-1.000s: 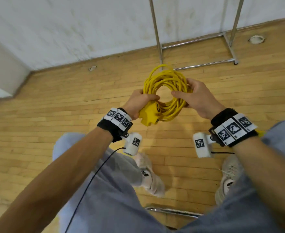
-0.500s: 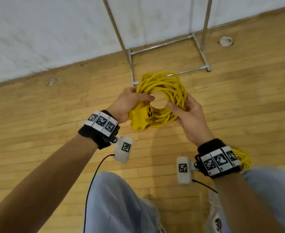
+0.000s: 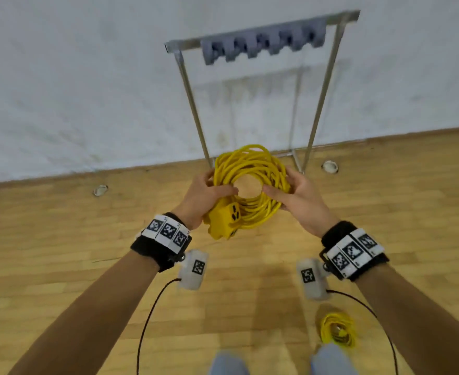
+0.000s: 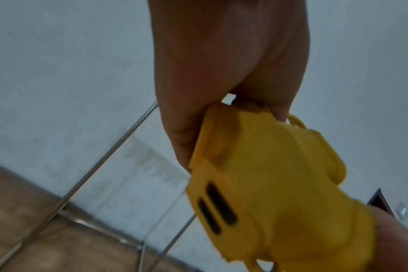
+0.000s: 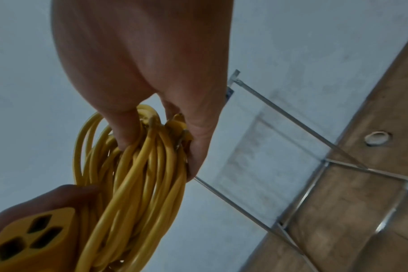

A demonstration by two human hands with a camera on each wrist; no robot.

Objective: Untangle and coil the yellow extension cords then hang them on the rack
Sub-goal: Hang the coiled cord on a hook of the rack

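I am holding the coiled yellow extension cord (image 3: 250, 185) up in front of me as a thick round ring of many loops, its open centre facing me, with the wooden floor showing through it. Its chunky yellow outlet block (image 3: 223, 219) is hanging at the lower left of the ring, dark slots showing. A second yellow cord (image 3: 337, 331) is lying on the floor near my feet in a loose, smaller bundle, well apart from the first. The metal rack (image 3: 260, 41) is standing against the white wall just beyond the coil, its top bar carrying a row of grey hooks (image 3: 263, 44), blurred, none of them holding a cord.
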